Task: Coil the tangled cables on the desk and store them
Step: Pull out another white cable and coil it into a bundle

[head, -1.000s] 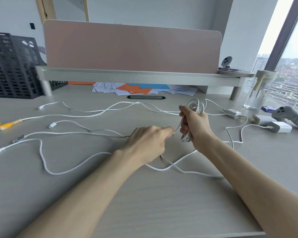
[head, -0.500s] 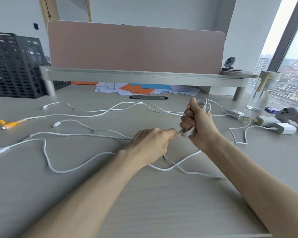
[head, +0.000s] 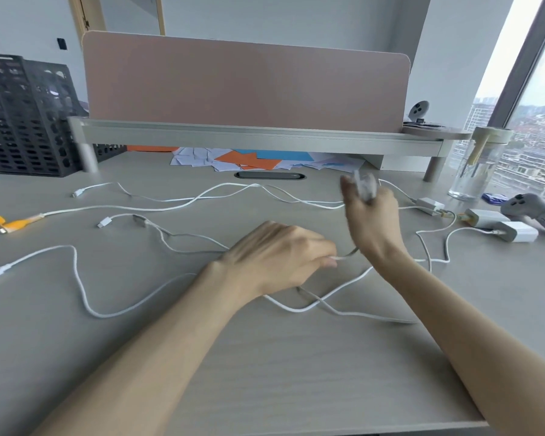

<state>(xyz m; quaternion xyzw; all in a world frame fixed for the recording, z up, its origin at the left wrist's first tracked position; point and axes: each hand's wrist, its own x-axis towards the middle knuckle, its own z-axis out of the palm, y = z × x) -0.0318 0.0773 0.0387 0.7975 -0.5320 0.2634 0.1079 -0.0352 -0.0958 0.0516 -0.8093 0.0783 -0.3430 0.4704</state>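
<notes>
Several white cables (head: 183, 205) lie tangled across the grey desk (head: 265, 366). My right hand (head: 370, 221) is raised above the desk at centre right, motion-blurred, and closed around a small white cable coil (head: 365, 186) that sticks out above the fingers. A strand runs down from the coil to my left hand (head: 279, 256), which pinches the white cable (head: 346, 255) between thumb and fingers just above the desk. Loose loops (head: 299, 308) cross below both hands. One cable ends in an orange connector (head: 15, 224) at the far left.
A black mesh file rack (head: 22, 118) stands at the back left. A long shelf riser (head: 258, 136) with a pink screen spans the back, with coloured papers (head: 252, 158) under it. At right are a glass bottle (head: 475, 165), white chargers (head: 513, 231) and a grey controller (head: 535, 212).
My right hand with the coil has lifted and turned, now blurred. My left hand has slid along the strand, staying just left of the right wrist. The loose cable ends on the left have drawn closer.
</notes>
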